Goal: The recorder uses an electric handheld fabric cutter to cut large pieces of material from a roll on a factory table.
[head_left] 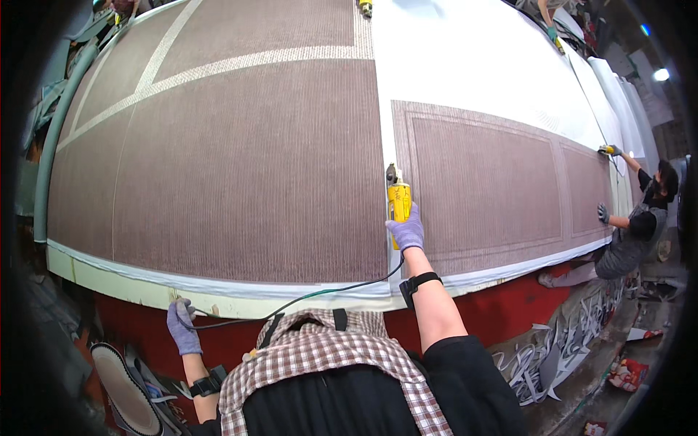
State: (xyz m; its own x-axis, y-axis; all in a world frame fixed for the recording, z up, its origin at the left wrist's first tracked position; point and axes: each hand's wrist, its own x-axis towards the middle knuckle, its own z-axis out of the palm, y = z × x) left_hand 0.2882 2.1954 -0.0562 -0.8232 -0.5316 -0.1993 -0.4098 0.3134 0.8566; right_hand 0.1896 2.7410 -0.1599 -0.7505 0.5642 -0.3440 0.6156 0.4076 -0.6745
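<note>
Jutting beyond the right grip [408, 232] clasping it, the yellow tool [400, 195] trails a cord [320, 293] the left grip [182, 327] holds.

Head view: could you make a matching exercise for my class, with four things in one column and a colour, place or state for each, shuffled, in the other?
Things:
1. Cutter in the right hand
2. Cord
3. Wearer's apron
4. Loose strips

Descriptions:
A. Brown-and-white checks
B. Heaped low down at the picture's right
C. Running from the cutter toward the left hand
D. Yellow body

Right pairs: 1-D, 2-C, 3-A, 4-B
</note>
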